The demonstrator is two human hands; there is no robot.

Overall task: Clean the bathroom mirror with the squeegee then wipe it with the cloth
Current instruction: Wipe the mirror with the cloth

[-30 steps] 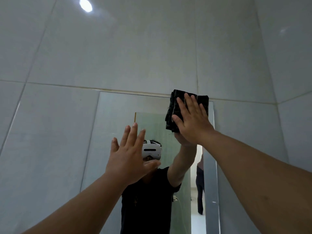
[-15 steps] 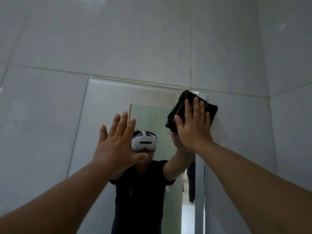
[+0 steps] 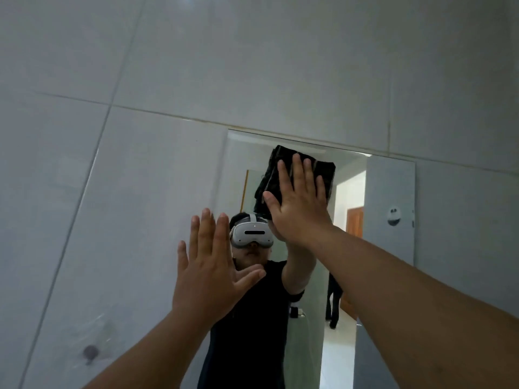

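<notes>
A frameless mirror [image 3: 390, 186] hangs on the grey tiled wall, its top edge just below a tile joint. A folded black cloth [image 3: 269, 178] lies flat against the glass near the mirror's top, left of its middle. My right hand [image 3: 300, 200] presses the cloth onto the mirror with a flat palm and spread fingers. My left hand [image 3: 213, 265] is raised lower and to the left, open, fingers apart, holding nothing, over the mirror's left edge. No squeegee is in view.
Grey wall tiles [image 3: 112, 192] surround the mirror. A dark round hook [image 3: 90, 352] sticks to the wall at lower left. The mirror reflects me, a doorway and a small round sticker [image 3: 393, 216] on the right.
My right hand has slid the cloth leftwards from the mirror's top right corner towards its upper middle. The view has swung left, and my left hand stays raised and open.
</notes>
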